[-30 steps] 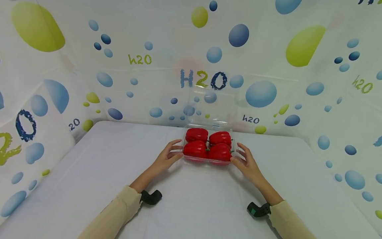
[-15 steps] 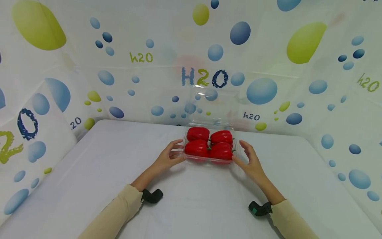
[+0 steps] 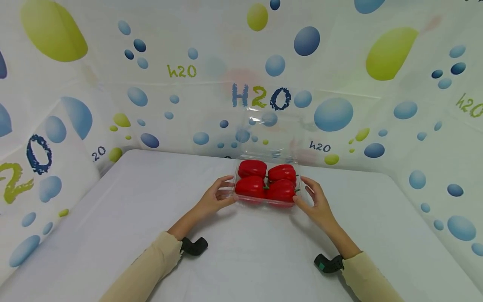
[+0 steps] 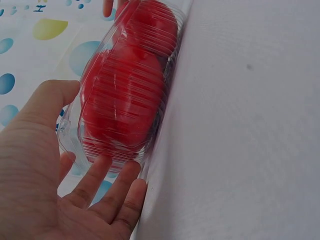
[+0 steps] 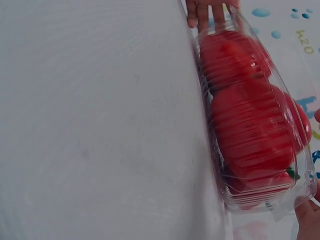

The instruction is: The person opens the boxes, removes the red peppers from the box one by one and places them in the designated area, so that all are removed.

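A clear plastic clamshell box [image 3: 260, 199] lies at the far side of the table, holding several red bell peppers [image 3: 250, 187] with green stems. Its transparent lid [image 3: 273, 140] stands raised at the back. My left hand [image 3: 212, 199] grips the box's left end, thumb at the front rim and fingertips against the ribbed end wall, as the left wrist view shows. At the opposite end, my right hand [image 3: 320, 209] holds the right side, thumb at the front corner and fingers by the side edge. Only parts of that hand's fingers [image 5: 306, 215] show in the right wrist view.
A white cloth covers the table [image 3: 249, 260]. Behind it hangs a white curtain [image 3: 211, 37] with blue and green bubbles and H2O lettering, right at the back edge. Both wrists carry black camera mounts, the left mount [image 3: 194, 246] and the right mount [image 3: 327, 264].
The right fingers spread a little off the box's side, then came back to its edge. The left hand stays at its end. The whole scene has shifted slightly in the head view.
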Demonstrator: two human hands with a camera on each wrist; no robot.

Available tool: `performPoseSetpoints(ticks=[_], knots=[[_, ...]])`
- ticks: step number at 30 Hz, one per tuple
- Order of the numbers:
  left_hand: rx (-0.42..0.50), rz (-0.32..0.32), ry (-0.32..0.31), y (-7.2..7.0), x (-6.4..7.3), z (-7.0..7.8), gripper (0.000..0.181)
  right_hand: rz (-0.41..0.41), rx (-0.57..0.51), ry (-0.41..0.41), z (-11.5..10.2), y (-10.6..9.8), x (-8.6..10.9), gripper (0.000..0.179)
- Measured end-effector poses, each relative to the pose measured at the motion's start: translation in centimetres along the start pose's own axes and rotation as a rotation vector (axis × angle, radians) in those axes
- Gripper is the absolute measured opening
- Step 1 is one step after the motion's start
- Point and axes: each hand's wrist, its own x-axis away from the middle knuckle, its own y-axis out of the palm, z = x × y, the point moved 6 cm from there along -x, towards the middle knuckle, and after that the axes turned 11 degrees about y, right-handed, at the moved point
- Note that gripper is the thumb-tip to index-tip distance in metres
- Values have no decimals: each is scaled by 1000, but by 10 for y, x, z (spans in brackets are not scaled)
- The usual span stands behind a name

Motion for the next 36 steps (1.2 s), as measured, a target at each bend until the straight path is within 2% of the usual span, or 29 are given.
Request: performPoseSetpoints(ticks=[8, 15, 17, 22, 31, 36], knots=[[16, -9, -3, 3, -1, -2, 70, 5, 0, -52, -5, 3, 1, 60], [12, -31, -19, 4, 4, 31, 68, 2, 32, -69, -31, 6, 9, 54], [16, -29, -20, 4, 5, 33, 68, 5, 44, -71, -28, 6, 8, 53], [16, -27, -28, 4, 5, 33, 69, -14, 72, -55, -7, 5, 1, 55], [-1, -34, -39, 2, 4, 32, 68, -134, 139, 12, -4, 6, -3, 57], [-1, -25, -35, 1, 1, 11, 70, -161, 146, 47, -2, 7, -4, 55]])
